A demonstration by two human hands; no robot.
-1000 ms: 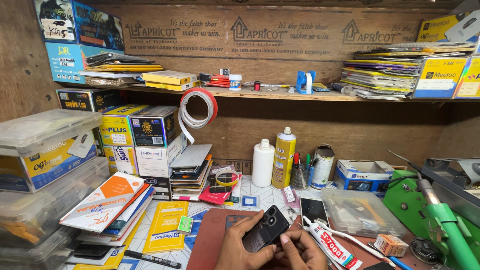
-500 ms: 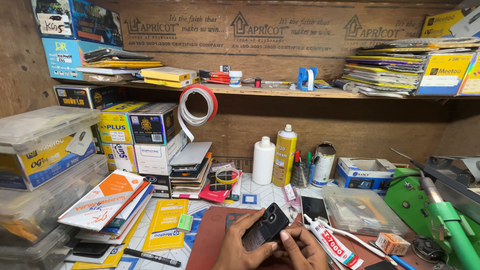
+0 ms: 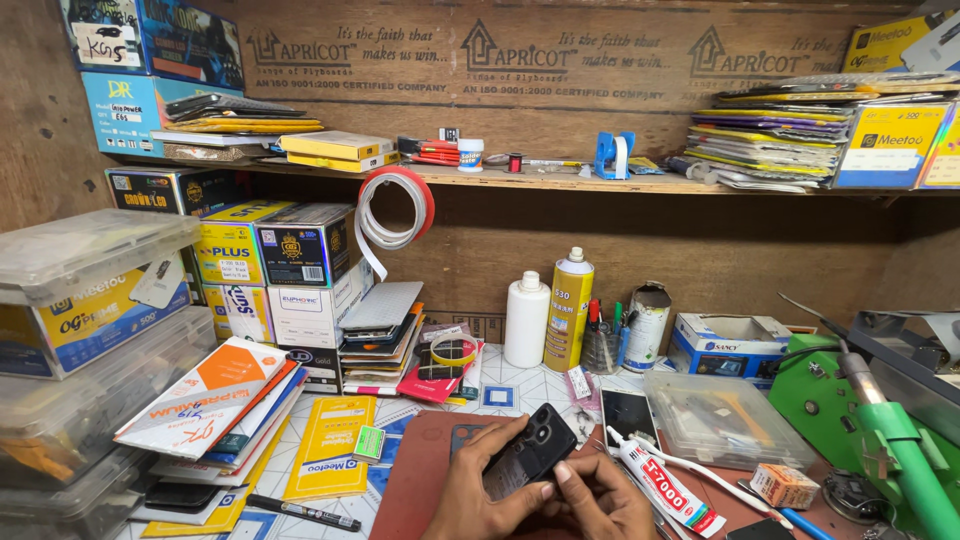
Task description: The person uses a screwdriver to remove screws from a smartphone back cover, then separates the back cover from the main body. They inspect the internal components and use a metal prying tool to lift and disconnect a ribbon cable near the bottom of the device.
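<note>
Holding a glossy black phone back panel (image 3: 525, 458) tilted over a reddish-brown work mat (image 3: 420, 470), my left hand (image 3: 480, 495) cradles its underside while my right hand (image 3: 600, 500) pinches its lower edge. Just right lies a white glue tube (image 3: 665, 487) with a red label, then a clear plastic box (image 3: 725, 420).
</note>
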